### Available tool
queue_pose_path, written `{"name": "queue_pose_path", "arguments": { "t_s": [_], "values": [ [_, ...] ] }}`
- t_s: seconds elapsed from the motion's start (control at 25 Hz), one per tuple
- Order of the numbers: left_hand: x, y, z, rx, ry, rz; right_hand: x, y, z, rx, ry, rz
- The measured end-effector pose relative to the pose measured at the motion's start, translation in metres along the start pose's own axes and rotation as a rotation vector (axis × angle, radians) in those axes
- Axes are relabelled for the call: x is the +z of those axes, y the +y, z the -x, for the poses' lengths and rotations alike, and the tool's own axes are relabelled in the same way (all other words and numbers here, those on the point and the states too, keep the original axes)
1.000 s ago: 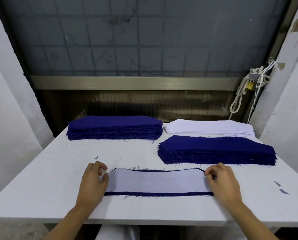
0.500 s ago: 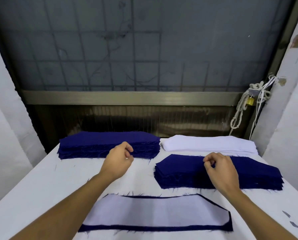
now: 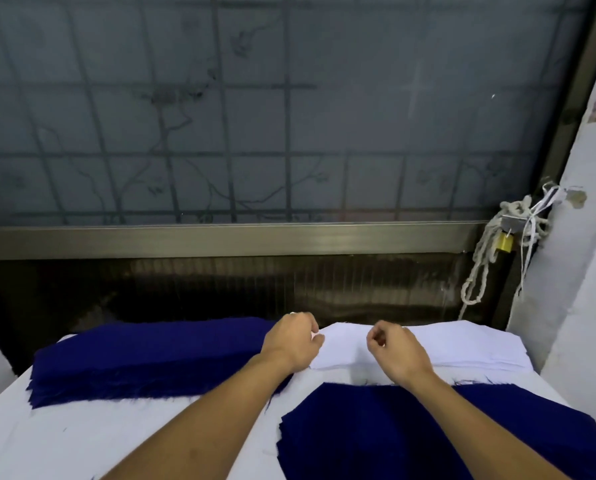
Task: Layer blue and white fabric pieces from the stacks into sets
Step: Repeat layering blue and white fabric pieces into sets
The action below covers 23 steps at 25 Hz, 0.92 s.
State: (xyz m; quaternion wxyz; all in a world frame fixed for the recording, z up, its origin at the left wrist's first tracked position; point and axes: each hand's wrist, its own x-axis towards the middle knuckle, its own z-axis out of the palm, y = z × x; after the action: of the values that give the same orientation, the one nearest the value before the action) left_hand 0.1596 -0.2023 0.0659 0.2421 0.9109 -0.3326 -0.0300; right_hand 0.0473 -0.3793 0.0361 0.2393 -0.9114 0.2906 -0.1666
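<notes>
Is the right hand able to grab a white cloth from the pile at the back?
Probably yes. The right hand is over the white stack, nothing lies on top of it, and the left hand is only at its left end.

Left hand (image 3: 294, 344) at left end of white stack (image 3: 462, 344), fingers (image 3: 307, 323) curled, pinching stack's near corner edge. Ring on one finger. Right hand (image 3: 393, 351) over middle of white stack, fingers curled inward; grip unclear. Far blue stack (image 3: 151, 355) left of white stack, ends just beside each other. Near blue stack (image 3: 376, 438) in front of white stack, under right forearm. White tabletop (image 3: 64, 441) carries all three. Rope (image 3: 480, 268) and brass padlock (image 3: 504, 242) hang at right wall. Frosted window (image 3: 289, 116) behind.
</notes>
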Motion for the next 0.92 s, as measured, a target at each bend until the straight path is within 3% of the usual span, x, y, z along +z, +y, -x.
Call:
{"name": "queue_pose_path", "arguments": {
  "t_s": [0.44, 0.56, 0.72, 0.92],
  "values": [
    [0.047, 0.017, -0.053, -0.148, -0.029, -0.057, 0.044, 0.026, -0.039, -0.017, -0.03, 0.067],
    [0.048, 0.018, -0.054, -0.101, -0.02, -0.058, 0.05, 0.027, -0.039, -0.011, -0.002, 0.072],
    [0.046, 0.024, -0.053, -0.003, -0.031, -0.225, 0.051, 0.02, -0.037, -0.137, 0.251, 0.079],
    [0.044, 0.03, -0.043, 0.118, 0.092, -0.512, 0.037, 0.01, -0.039, -0.218, 0.182, 0.047]
  ]
}}
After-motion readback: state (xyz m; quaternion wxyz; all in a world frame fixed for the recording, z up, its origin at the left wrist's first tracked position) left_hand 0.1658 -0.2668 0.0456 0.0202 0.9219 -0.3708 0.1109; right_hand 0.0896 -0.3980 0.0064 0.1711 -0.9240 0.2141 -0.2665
